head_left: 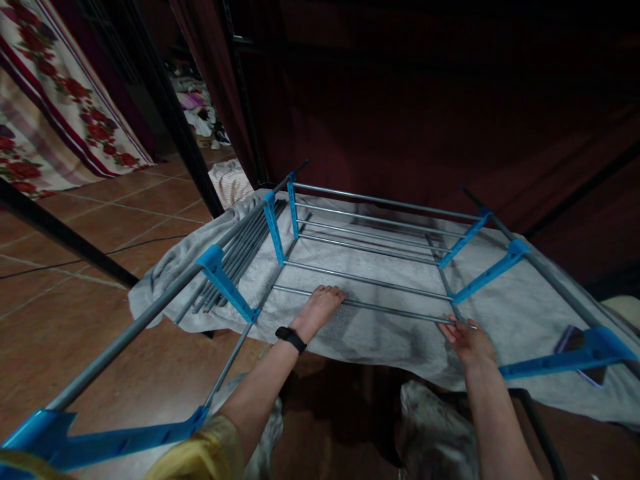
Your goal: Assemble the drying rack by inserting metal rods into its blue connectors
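A long grey metal rod point(390, 309) lies across the near side of a rack frame made of grey tubes point(235, 230) and blue plastic brackets point(227, 283). My left hand point(325, 303), with a black band on the wrist, is closed around this rod left of its middle. Its right end is gripped by the fingers of my right hand point(470, 340), palm turned partly up. Beyond, several parallel rods point(345, 272) span between the left and right brackets. The rod's left end rests near the lower left tube point(280, 273).
The frame stands on a grey blanket point(380, 340). Several loose rods point(245, 253) lie bundled at its left. A phone point(583, 360) sits under the near right bracket point(560, 363). Dark red curtains point(400, 133) hang behind, with black metal posts point(185, 133) at the left.
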A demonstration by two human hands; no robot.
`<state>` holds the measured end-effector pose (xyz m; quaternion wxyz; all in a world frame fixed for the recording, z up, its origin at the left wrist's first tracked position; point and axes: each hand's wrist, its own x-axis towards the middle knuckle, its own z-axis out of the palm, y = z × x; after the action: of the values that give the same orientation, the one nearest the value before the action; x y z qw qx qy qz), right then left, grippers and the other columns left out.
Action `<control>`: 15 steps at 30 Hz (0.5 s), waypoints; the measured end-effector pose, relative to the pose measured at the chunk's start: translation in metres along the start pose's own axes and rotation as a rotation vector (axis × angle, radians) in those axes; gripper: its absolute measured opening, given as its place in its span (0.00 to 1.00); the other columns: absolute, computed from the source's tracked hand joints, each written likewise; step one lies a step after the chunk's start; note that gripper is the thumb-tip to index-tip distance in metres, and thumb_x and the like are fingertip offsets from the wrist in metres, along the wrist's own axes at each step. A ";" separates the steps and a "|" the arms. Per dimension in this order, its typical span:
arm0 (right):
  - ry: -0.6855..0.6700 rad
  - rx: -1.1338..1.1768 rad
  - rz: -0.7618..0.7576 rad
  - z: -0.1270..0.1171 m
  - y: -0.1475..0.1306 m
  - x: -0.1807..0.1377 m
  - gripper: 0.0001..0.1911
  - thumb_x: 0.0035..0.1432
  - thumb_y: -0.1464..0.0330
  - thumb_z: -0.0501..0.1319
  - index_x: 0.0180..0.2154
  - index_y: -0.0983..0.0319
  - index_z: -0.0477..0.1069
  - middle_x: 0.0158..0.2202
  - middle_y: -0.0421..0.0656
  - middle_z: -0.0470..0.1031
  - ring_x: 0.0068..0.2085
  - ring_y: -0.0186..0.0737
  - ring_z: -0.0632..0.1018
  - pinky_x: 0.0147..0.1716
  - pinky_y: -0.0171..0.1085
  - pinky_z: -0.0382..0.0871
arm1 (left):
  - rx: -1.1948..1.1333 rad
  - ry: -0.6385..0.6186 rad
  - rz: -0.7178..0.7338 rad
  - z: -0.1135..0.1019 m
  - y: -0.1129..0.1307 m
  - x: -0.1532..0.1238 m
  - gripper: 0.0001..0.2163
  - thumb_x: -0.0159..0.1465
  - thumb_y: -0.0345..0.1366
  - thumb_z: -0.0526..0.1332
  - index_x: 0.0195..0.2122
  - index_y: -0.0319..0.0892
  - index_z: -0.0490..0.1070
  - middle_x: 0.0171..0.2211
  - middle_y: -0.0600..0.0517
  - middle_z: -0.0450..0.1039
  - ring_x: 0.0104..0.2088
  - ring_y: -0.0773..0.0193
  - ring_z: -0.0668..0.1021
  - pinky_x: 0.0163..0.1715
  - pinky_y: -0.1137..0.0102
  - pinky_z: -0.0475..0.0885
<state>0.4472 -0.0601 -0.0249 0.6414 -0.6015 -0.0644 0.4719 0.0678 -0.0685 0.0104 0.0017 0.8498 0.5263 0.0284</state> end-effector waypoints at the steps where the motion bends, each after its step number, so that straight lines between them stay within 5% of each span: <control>1: -0.002 0.004 -0.004 0.000 0.000 0.000 0.26 0.46 0.86 0.54 0.43 0.54 0.57 0.36 0.37 0.75 0.35 0.34 0.80 0.44 0.49 0.78 | -0.005 -0.002 -0.011 0.000 -0.001 0.000 0.15 0.64 0.20 0.53 0.46 0.43 0.73 0.43 0.47 0.75 0.44 0.60 0.77 0.50 0.64 0.67; 15: -0.014 0.055 -0.060 0.006 -0.002 -0.008 0.23 0.48 0.82 0.57 0.42 0.54 0.59 0.31 0.33 0.75 0.31 0.33 0.80 0.39 0.43 0.80 | -0.010 -0.008 -0.350 -0.013 -0.036 -0.022 0.17 0.62 0.21 0.49 0.42 0.42 0.75 0.40 0.45 0.77 0.45 0.55 0.77 0.50 0.58 0.62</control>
<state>0.4400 -0.0606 -0.0181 0.6711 -0.5780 -0.0738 0.4583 0.0248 -0.0725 0.0211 0.0128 0.7453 0.6661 0.0270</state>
